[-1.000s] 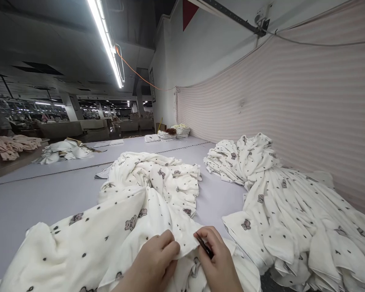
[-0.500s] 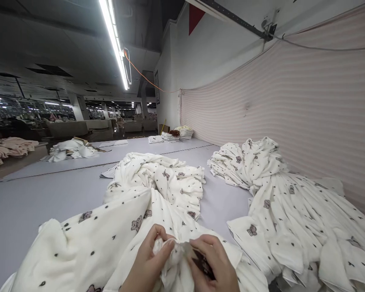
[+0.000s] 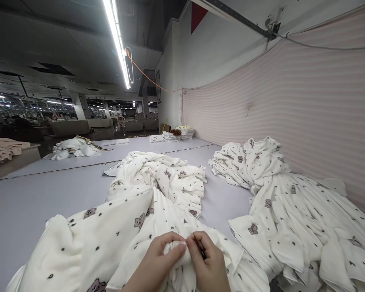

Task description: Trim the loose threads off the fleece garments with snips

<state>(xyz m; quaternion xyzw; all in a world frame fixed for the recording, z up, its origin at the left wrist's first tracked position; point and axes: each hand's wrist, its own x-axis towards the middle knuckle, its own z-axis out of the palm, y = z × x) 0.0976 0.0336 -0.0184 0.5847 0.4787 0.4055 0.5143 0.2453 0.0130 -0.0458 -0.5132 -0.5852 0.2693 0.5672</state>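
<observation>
White plush fabric pieces (image 3: 88, 243), printed with grey-brown bears and small dark marks, lie in a large heap in front of me. My left hand (image 3: 161, 259) pinches a bunched edge of this fabric between thumb and fingers. Close against it, my right hand (image 3: 208, 259) is closed, its thumb and index fingertip meeting at the same edge. A small dark tool (image 3: 203, 249), which looks like thread snips, shows partly between the right fingers; most of it is hidden in the palm.
Another heap of the same printed fabric (image 3: 280, 202) lies to the right, by a pink striped cloth hanging (image 3: 261, 101). Farther back on the pale table (image 3: 79, 182) are a white fabric pile (image 3: 74, 148) and folded stacks (image 3: 170, 136). Pink fabric (image 3: 6, 149) lies far left.
My hands have come closer together at the fabric edge. The right hand has turned, so less of the dark tool shows. The view has shifted slightly.
</observation>
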